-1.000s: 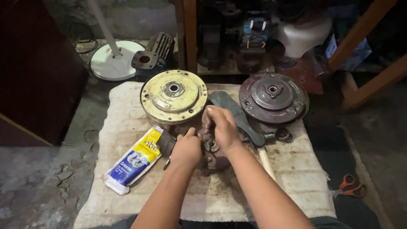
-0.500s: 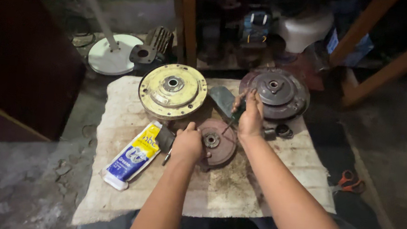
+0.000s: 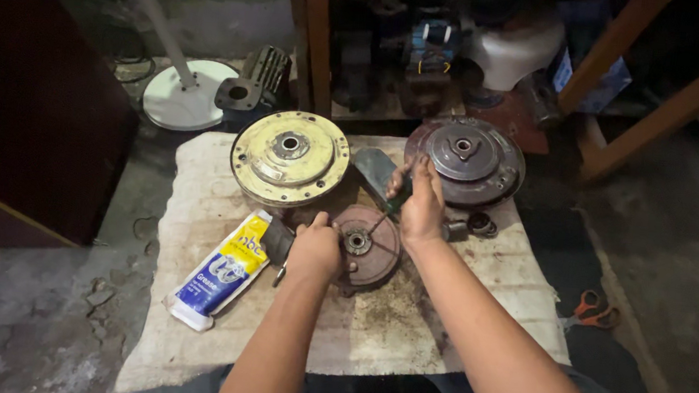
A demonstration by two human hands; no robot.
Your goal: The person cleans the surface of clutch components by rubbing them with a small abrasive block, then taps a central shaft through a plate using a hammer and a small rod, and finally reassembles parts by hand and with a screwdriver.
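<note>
A small rusty brown disc part with a centre hub lies on a dirty white cloth. My left hand rests on the disc's left edge and steadies it. My right hand grips a screwdriver with a dark green handle, its tip angled down toward the disc's hub. A large yellowish round plate lies just beyond my left hand. A dark round clutch-like assembly sits beyond my right hand.
A blue, yellow and white tube lies on the cloth to the left. A small dark ring sits right of my right hand. Orange-handled scissors lie on the floor at right. A white stand base and wooden frame stand behind.
My right hand lifted off the small disc, picked up the screwdriver and now points its tip at the hub. My left hand stays on the disc's left edge.
</note>
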